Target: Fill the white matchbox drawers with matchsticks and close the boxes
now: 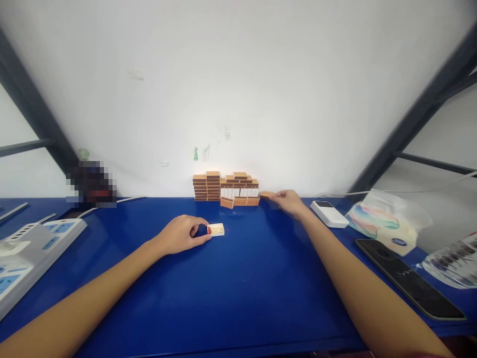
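A small white tray of matches (216, 229), with red match heads at its left end, lies on the blue table. Thumb and fingers of my left hand (186, 233) pinch that left end. At the right of the stacked matchboxes, my right hand (288, 201) grips an orange-brown matchbox (267, 195) near the wall. Stacks of brown matchboxes (212, 186) stand against the wall. Beside them, white trays (239, 192) are lined up between more boxes, and a few orange boxes (252, 201) stand in front, one of them (226, 202) turned at an angle.
On the left of the table (231, 308) lies a power strip (37, 248), with a blurred-out dark object (93, 184) behind it. A white device (330, 214), a tissue pack (387, 223), a black phone (410, 278) and a clear bottle (454, 261) are on the right.
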Available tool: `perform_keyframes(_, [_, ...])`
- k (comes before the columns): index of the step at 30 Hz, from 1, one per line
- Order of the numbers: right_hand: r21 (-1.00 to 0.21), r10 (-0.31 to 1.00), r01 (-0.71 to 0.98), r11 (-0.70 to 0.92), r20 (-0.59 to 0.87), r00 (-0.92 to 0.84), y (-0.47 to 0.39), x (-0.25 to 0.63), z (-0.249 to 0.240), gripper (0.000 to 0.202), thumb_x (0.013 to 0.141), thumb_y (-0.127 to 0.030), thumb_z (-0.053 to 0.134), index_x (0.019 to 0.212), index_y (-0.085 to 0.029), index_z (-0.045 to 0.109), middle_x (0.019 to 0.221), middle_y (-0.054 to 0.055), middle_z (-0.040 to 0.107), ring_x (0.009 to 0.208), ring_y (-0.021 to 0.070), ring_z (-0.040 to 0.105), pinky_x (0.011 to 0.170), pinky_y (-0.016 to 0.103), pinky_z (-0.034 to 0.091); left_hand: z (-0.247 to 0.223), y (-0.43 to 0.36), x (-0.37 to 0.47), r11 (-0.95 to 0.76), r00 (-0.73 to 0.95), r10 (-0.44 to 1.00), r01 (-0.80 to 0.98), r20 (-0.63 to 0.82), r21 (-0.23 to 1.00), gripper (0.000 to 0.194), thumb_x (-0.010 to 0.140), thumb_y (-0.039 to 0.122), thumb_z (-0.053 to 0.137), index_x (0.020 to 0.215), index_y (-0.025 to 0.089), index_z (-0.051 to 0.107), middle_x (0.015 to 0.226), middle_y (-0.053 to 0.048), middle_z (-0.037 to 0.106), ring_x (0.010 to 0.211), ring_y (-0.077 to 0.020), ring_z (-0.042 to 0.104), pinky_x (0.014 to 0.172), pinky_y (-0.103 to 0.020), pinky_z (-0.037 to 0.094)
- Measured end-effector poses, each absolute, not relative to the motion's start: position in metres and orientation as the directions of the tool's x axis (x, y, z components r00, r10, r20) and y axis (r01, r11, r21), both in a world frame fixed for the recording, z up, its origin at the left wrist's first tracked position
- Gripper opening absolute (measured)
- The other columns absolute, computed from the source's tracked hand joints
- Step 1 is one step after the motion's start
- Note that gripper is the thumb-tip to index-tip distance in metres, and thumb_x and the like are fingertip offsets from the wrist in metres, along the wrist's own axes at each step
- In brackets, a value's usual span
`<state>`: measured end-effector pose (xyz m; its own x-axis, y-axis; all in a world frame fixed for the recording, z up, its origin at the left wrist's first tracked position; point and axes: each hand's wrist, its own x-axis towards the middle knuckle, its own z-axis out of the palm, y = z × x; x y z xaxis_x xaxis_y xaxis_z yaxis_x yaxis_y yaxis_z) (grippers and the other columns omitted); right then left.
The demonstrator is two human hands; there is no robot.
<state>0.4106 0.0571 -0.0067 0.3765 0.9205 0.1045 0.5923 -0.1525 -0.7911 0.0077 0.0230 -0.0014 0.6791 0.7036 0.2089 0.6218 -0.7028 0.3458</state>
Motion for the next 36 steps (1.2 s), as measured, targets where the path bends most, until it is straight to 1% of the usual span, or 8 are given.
perform_keyframes(3, [-0.759, 0.871, 0.651, -0.008, 0.315, 0.377, 0.038, 0.404, 0.009, 0.031, 0.075, -0.046, 0.076, 0.070, -0.018, 0.063, 0.063, 0.001, 0.061, 0.058, 0.0142, 0.052, 0.054, 0.026, 0.038, 0.000, 0.021, 0.007, -0.709, 0.683, 0.698, 0.616, 0.217, 0.344, 0.043, 0.094, 0.057, 0.060, 0.116, 0.023, 0.074, 0.063, 0.004, 0.057, 0.056, -0.0128, 0.053, 0.057, -0.026, 0.034])
perform_keyframes(5, [-0.760, 0.882, 0.630, 0.162, 0.398, 0.253, 0.023, 0.386, 0.016, 0.031, 0.077, -0.048, 0.072, 0.074, -0.019, 0.064, 0.066, 0.002, 0.062, 0.060, 0.0144, 0.052, 0.056, 0.027, 0.039, 0.000, 0.020, 0.007, -0.708, 0.681, 0.699, 0.618, 0.218, 0.342, 0.042, 0.094, 0.056, 0.060, 0.116, 0.023, 0.074, 0.064, 0.004, 0.058, 0.057, -0.0129, 0.054, 0.057, -0.026, 0.035])
perform_keyframes(9, [-0.784, 0.929, 0.514, 0.347, 0.360, -0.078, 0.005, 0.332, 0.007, 0.032, 0.080, -0.051, 0.070, 0.076, -0.020, 0.064, 0.067, 0.001, 0.061, 0.061, 0.0151, 0.052, 0.059, 0.028, 0.042, 0.000, 0.019, 0.008, -0.703, 0.680, 0.704, 0.624, 0.205, 0.341, 0.039, 0.093, 0.054, 0.062, 0.117, 0.024, 0.074, 0.062, 0.004, 0.058, 0.058, -0.0136, 0.055, 0.056, -0.026, 0.034])
perform_keyframes(13, [-0.778, 0.929, 0.517, 0.357, 0.353, -0.109, 0.010, 0.300, -0.015, 0.028, 0.081, -0.046, 0.070, 0.073, -0.021, 0.059, 0.062, -0.002, 0.055, 0.058, 0.0146, 0.049, 0.057, 0.028, 0.041, 0.000, 0.019, 0.009, -0.700, 0.676, 0.707, 0.629, 0.206, 0.338, 0.039, 0.093, 0.054, 0.063, 0.117, 0.025, 0.073, 0.063, 0.004, 0.059, 0.058, -0.0137, 0.055, 0.056, -0.026, 0.033])
perform_keyframes(20, [-0.742, 0.914, 0.579, 0.337, 0.407, -0.010, 0.027, 0.300, -0.030, 0.020, 0.081, -0.038, 0.068, 0.073, -0.021, 0.060, 0.065, 0.000, 0.059, 0.058, 0.0156, 0.051, 0.056, 0.029, 0.041, 0.000, 0.019, 0.008, -0.704, 0.686, 0.700, 0.616, 0.198, 0.353, 0.039, 0.093, 0.053, 0.062, 0.116, 0.023, 0.073, 0.066, 0.003, 0.061, 0.058, -0.0131, 0.056, 0.058, -0.026, 0.036])
perform_keyframes(26, [-0.726, 0.898, 0.574, 0.380, 0.438, -0.041, 0.020, 0.292, -0.027, 0.020, 0.083, -0.038, 0.067, 0.075, -0.021, 0.060, 0.062, -0.002, 0.055, 0.056, 0.0143, 0.049, 0.055, 0.027, 0.040, 0.002, 0.018, 0.009, -0.690, 0.676, 0.712, 0.625, 0.188, 0.366, 0.040, 0.093, 0.056, 0.062, 0.115, 0.025, 0.074, 0.065, 0.003, 0.060, 0.059, -0.0137, 0.057, 0.058, -0.026, 0.035])
perform_keyframes(32, [-0.734, 0.881, 0.492, 0.469, 0.430, -0.197, 0.024, 0.275, -0.029, 0.023, 0.088, -0.042, 0.066, 0.078, -0.021, 0.060, 0.065, -0.002, 0.056, 0.059, 0.0139, 0.049, 0.058, 0.027, 0.041, -0.001, 0.018, 0.009, -0.692, 0.668, 0.713, 0.622, 0.214, 0.366, 0.038, 0.092, 0.054, 0.062, 0.115, 0.025, 0.073, 0.064, 0.003, 0.060, 0.059, -0.0140, 0.057, 0.057, -0.026, 0.035])
perform_keyframes(36, [-0.714, 0.892, 0.550, 0.433, 0.427, -0.148, 0.032, 0.269, -0.032, 0.022, 0.089, -0.040, 0.064, 0.077, -0.022, 0.060, 0.064, -0.002, 0.057, 0.059, 0.0146, 0.050, 0.057, 0.027, 0.040, -0.003, 0.019, 0.009, -0.696, 0.669, 0.710, 0.617, 0.222, 0.367, 0.039, 0.092, 0.055, 0.062, 0.115, 0.025, 0.073, 0.063, 0.004, 0.059, 0.058, -0.0138, 0.056, 0.058, -0.026, 0.035])
